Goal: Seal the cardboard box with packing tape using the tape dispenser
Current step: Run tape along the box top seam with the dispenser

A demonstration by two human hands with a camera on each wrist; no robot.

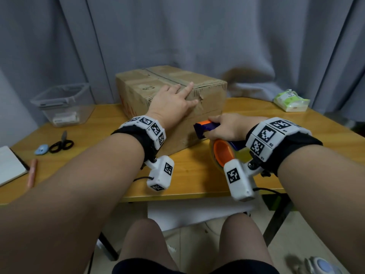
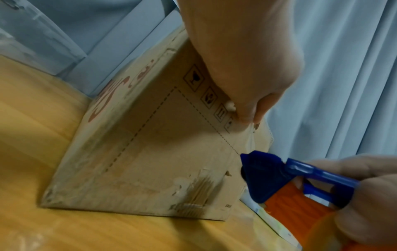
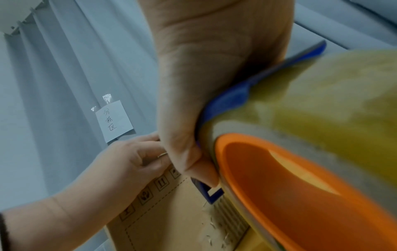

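Observation:
A worn cardboard box (image 1: pixel 138 89) stands on the wooden table (image 1: pixel 193 175), with a tape strip along its top seam. My left hand (image 1: pixel 173 99) lies flat over the box's near top edge, fingers spread on the lid. In the left wrist view the thumb of the left hand (image 2: pixel 242 68) presses clear tape (image 2: pixel 250 135) onto the near face of the box (image 2: pixel 161 161). My right hand (image 1: pixel 227 127) grips the blue and orange tape dispenser (image 1: pixel 203 129). The dispenser's nose (image 2: pixel 264 176) touches that face low at its right edge. The tape roll (image 3: pixel 333 101) fills the right wrist view.
A clear plastic bin (image 1: pixel 63 103) stands at the back left. Scissors (image 1: pixel 61 144), a small blue object (image 1: pixel 41 149), a notebook (image 1: pixel 9 167) and a pink pen (image 1: pixel 32 173) lie on the left. A tissue pack (image 1: pixel 291 100) sits back right. Grey curtains hang close behind.

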